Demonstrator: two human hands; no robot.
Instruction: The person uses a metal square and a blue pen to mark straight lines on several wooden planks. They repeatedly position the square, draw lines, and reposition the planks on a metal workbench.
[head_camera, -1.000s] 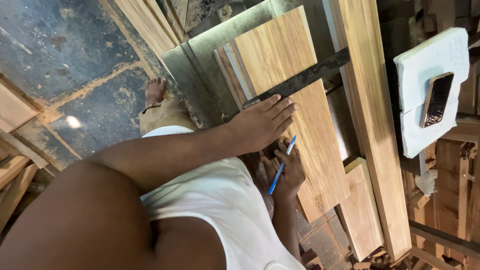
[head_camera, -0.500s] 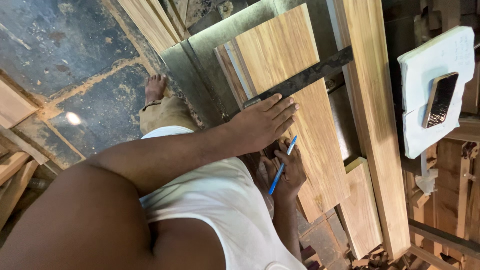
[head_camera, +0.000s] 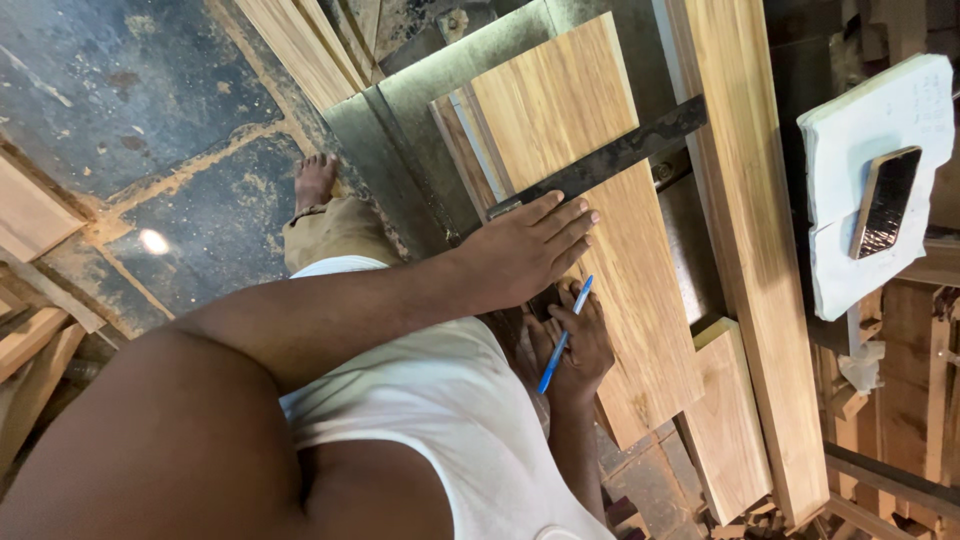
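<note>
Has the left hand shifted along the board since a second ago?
No. The left hand stays flat on the wooden board, fingertips just below the dark metal square, as before.

A phone (head_camera: 885, 201) lies on a white notepad (head_camera: 848, 262) beside long planks (head_camera: 745, 250).

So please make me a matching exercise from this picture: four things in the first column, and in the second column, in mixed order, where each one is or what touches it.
Things:
1. blue pen
2. dark metal square
3. phone
4. bare foot

Places:
A. on the white pad at the right
B. on the stone floor, upper left
C. held in the right hand
D. across the wooden board, just above the left hand

Pairs: 1-C, 2-D, 3-A, 4-B
</note>
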